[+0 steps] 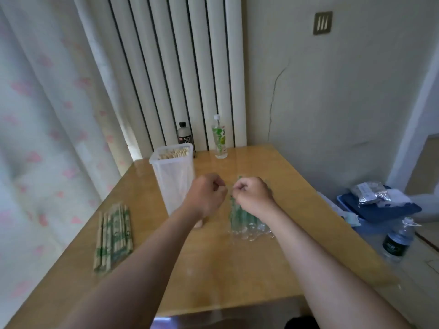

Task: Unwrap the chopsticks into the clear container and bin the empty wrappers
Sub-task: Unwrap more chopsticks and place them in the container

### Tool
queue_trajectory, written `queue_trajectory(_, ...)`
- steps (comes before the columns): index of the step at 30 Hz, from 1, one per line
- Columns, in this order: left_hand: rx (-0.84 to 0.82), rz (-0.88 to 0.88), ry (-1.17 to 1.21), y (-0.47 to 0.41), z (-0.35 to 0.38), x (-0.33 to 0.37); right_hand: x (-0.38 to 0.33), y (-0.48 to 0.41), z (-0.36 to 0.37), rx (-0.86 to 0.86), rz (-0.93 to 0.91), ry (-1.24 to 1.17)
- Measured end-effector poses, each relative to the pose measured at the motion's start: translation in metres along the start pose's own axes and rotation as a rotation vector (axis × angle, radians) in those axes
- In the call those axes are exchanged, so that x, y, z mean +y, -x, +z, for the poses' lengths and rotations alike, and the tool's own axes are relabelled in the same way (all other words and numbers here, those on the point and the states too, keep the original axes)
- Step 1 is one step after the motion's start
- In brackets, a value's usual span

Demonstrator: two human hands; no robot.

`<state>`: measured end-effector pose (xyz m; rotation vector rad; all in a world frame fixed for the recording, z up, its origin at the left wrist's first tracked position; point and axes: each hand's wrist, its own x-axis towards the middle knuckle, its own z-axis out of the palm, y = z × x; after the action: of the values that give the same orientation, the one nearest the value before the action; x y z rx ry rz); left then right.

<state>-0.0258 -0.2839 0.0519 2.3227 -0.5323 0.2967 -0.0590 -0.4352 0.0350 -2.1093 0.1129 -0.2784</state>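
Nearest, lower half of the frame: two bare forearms reaching up from the bottom edge over a wooden worktop (237, 269).

Left of centre, lying flat on the worktop: wrapped chopsticks (113, 236), a loose bundle in green-printed sleeves, well apart from both hands.

Right edge, below worktop level: water bottle (398, 239), dark label, upright.

Centre, on the worktop: empty wrappers (249, 225), a crumpled clear and green heap lying under and just below the right wrist.

Centre: left hand (206, 195), fingers curled closed on a chopstick pair (198, 224), of which only a pale end shows below the wrist.

Centre, just beside it: right hand (254, 194), fingers and thumb pinched together on a thin green-printed wrapper (231, 202); the detail is blurred.

Behind the left hand: clear container (174, 179), upright, with unwrapped chopsticks (173, 153) standing inside and their tips at the rim.

Right of the frame, off the worktop: blue bin (392, 211), with a silver bag lying on top.

Far edge of the worktop: dark bottle (184, 135) behind the container; green-labelled bottle (219, 138) near it, both upright.

Upper frame: white radiator (178, 67); patterned curtain (47, 115) at left.
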Motion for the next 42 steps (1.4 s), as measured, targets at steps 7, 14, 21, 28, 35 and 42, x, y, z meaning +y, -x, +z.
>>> queue_trajectory(7,-0.065,-0.120,-0.058,0.054,-0.071,-0.064,-0.038,0.024,0.078,-0.188,-0.055,0.058)
queue_trajectory(14,0.175,-0.405,-0.075,0.113,-0.120,-0.160,-0.065,0.036,0.163,-0.410,-0.018,0.127)
queue_trajectory(21,0.288,-0.519,-0.012,0.141,-0.125,-0.212,-0.081,0.032,0.231,-0.449,-0.009,0.135)
queue_trajectory(28,0.328,-0.556,0.060,0.139,-0.114,-0.245,-0.062,0.027,0.270,-0.389,0.041,0.028)
queue_trajectory(35,0.318,-0.532,-0.003,0.135,-0.108,-0.253,-0.064,0.021,0.282,-0.386,0.032,0.111)
queue_trajectory(42,0.327,-0.518,-0.009,0.136,-0.104,-0.254,-0.062,0.017,0.285,-0.386,0.066,0.137)
